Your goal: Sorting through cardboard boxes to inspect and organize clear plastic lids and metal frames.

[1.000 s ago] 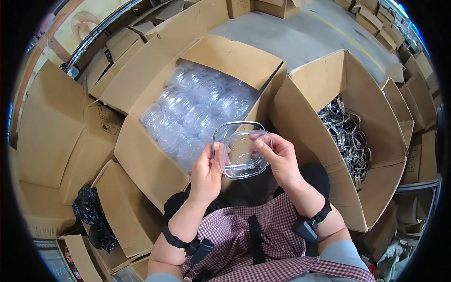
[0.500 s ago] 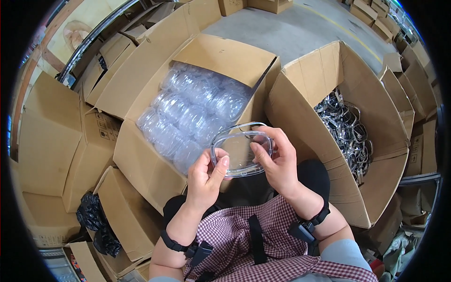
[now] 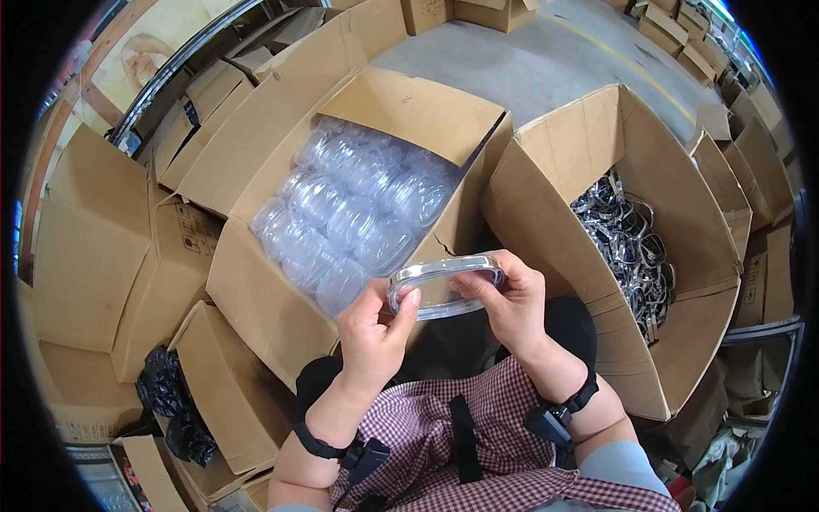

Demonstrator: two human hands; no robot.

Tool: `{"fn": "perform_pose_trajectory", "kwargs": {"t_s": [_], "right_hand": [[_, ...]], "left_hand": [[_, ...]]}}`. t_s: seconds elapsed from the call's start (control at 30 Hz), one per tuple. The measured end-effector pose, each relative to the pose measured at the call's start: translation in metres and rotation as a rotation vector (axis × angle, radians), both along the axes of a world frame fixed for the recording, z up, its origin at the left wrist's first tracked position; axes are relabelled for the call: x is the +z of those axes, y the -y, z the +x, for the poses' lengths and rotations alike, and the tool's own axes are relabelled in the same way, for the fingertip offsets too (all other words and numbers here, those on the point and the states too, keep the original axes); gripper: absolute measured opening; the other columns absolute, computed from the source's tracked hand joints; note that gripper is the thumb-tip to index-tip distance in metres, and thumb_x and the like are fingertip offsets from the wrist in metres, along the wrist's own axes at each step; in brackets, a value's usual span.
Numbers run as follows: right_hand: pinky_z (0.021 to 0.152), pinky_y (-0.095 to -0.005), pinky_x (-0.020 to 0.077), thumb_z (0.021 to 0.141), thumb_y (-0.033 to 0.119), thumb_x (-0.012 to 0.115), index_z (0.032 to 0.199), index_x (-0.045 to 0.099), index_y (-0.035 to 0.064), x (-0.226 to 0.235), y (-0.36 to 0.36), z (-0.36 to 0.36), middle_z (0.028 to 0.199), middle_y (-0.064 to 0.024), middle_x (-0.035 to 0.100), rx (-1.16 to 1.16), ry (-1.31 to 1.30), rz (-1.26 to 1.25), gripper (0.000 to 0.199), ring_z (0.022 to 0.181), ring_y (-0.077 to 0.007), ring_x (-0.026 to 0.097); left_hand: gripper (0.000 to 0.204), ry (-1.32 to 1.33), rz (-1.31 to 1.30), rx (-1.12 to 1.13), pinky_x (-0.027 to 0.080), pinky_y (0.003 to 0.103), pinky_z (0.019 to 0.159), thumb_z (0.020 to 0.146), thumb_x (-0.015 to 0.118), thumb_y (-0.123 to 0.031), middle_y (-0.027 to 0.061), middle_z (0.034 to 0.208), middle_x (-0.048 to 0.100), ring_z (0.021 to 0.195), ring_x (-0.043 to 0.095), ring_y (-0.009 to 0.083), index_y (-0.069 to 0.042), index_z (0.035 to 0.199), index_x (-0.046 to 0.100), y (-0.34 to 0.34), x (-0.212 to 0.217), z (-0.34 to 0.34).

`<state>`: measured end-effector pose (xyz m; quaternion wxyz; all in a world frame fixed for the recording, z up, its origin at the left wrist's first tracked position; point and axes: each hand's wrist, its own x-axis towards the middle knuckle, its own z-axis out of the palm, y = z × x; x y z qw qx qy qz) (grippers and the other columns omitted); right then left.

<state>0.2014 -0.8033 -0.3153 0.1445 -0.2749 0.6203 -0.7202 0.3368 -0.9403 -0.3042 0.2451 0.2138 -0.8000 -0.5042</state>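
In front of my lap I hold a clear plastic oval piece [image 3: 444,311], with a shiny chrome oval ring [image 3: 437,270] lying along its upper edge. My left hand [image 3: 372,334] pinches the left end between thumb and fingers. At the other end my right hand [image 3: 517,300] is closed on the pieces, its thumb inside the oval. Whether the ring is fully seated in the clear piece I cannot tell. Beyond my hands, several clear rounded plastic pieces [image 3: 341,200] lie in rows in a carton. Many tangled chrome rings [image 3: 630,256] fill the bottom of another carton.
The carton of clear pieces [image 3: 247,271] stands ahead to the left with its flaps up. A tall open carton [image 3: 691,341] is at my right knee. To the left is a smaller carton [image 3: 230,392] beside a black plastic bag [image 3: 166,384]. More cartons [image 3: 674,30] line the far floor.
The oval pieces have tilted toward a flatter, edge-on view. The chrome ring, earlier angled up behind the clear piece, now lies along it. My right hand has moved slightly nearer and lower.
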Motion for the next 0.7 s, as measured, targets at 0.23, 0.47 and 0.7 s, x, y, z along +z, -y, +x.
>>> {"fn": "perform_pose_trajectory", "kwargs": {"t_s": [0.23, 0.47, 0.7], "right_hand": [[0.055, -0.0249, 0.0445, 0.083, 0.006, 0.075, 0.088, 0.068, 0.0011, -0.010, 0.003, -0.009, 0.070, -0.0052, 0.063, -0.025, -0.124, 0.083, 0.009, 0.060, -0.0105, 0.058], [0.055, -0.0299, 0.0425, 0.085, 0.004, 0.072, 0.083, 0.064, 0.0012, -0.012, 0.022, 0.003, 0.069, -0.0079, 0.055, -0.087, -0.349, 0.253, 0.009, 0.060, -0.0173, 0.053], [0.041, -0.0212, 0.0438, 0.095, 0.015, 0.062, 0.087, 0.061, -0.0022, -0.005, 0.010, 0.000, 0.064, -0.0002, 0.057, 0.167, -0.064, 0.492, 0.019, 0.049, -0.0050, 0.052]], "left_hand": [[0.013, -0.089, -0.088, 0.094, 0.046, 0.023, 0.058, 0.091, 0.067, -0.008, 0.0035, 0.086, 0.060, 0.072, 0.055, 0.0074, 0.001, 0.100, 0.065, -0.002, 0.019, -0.011], [0.015, -0.076, -0.391, 0.288, 0.047, 0.035, 0.060, 0.088, 0.068, -0.013, 0.0101, 0.083, 0.058, 0.070, 0.058, 0.0242, -0.003, 0.099, 0.066, 0.016, 0.007, -0.007], [0.016, -0.015, -0.456, 0.248, 0.050, 0.044, 0.065, 0.087, 0.066, -0.014, 0.0121, 0.090, 0.056, 0.077, 0.062, 0.0340, -0.007, 0.100, 0.061, 0.012, -0.001, -0.008]]}}
